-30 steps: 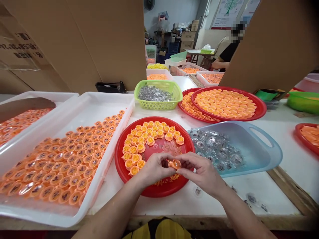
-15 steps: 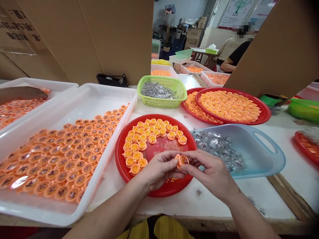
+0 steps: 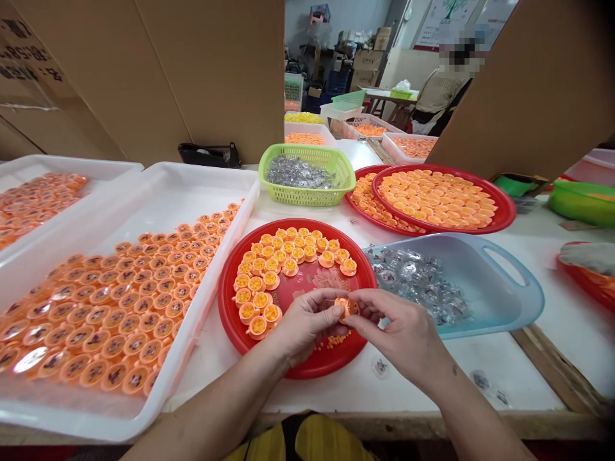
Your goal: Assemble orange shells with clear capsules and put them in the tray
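My left hand (image 3: 310, 323) and my right hand (image 3: 396, 326) are both closed on one small orange toy cup (image 3: 346, 308), held over the front right of a red round tray (image 3: 307, 282). A dark print shows on the cup's face, partly covered by my fingers. On the tray, many orange cups with yellow bits inside (image 3: 272, 313) stand along the back and left. Loose yellow bits (image 3: 339, 339) lie beneath my hands. To the right, a pale blue basin (image 3: 500, 307) holds clear printed discs (image 3: 418, 275). A single clear disc (image 3: 380, 366) lies on the table near my right wrist.
At left, a white bin (image 3: 192, 173) holds rows of printed orange cups, beside another white bin (image 3: 110, 168). Behind the tray stand a green basket (image 3: 307, 195) of clear pieces and stacked red trays (image 3: 509, 214). Cardboard panels (image 3: 216, 70) rise behind. A person (image 3: 442, 89) sits in the background.
The cup has tipped in my fingers, so its printed face shows less. More yellow bits are visible on the tray below. Another person's hand has left the far left bin.
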{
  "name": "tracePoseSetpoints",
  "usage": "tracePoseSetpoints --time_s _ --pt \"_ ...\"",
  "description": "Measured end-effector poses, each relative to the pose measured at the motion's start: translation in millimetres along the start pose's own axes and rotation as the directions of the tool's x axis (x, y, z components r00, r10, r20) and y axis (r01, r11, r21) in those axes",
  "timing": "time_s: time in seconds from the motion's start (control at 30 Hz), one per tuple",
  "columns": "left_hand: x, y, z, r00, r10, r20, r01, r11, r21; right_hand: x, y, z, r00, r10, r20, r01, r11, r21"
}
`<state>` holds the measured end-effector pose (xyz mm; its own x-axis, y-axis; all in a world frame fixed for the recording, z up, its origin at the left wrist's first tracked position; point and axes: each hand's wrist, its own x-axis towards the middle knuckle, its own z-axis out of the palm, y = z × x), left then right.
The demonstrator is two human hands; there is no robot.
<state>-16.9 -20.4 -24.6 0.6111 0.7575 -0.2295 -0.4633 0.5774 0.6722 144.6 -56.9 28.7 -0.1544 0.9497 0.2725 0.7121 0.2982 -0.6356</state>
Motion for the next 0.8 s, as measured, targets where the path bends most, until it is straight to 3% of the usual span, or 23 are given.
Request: tracePoseSetpoints --time_s 0.2,0.43,0.6,0.7,0.8 --pt "-1.1 0.9 -0.2 1.000 0.016 -0.007 -0.016 1.000 0.003 1.1 1.9 -3.1 0.984 -0.174 0.035 0.176 0.981 -0.087" --pt "-1.1 0.8 2.5 0.996 0.079 -0.034 -0.078 0.997 0.026 -2.2 4.7 0.3 0.998 -0.061 -0.001 0.061 0.996 0.067" --pt "-1.5 0.7 2.6 0.998 0.060 -0.019 -0.059 0.998 0.027 -2.1 4.6 -0.7 0.990 -0.131 -0.051 0.131 0.991 0.011" --pt "-1.2 0.5 1.5 1.000 0.013 -0.015 -0.012 0.998 0.065 -2.5 4.1 -3.3 0.999 0.005 0.039 -0.008 0.998 0.065" --pt "-0.3 0.1 0.2 1.000 -0.001 -0.003 0.002 0.994 0.113 -4.0 4.8 -3.8 0.976 0.153 0.157 -0.179 0.970 0.162"
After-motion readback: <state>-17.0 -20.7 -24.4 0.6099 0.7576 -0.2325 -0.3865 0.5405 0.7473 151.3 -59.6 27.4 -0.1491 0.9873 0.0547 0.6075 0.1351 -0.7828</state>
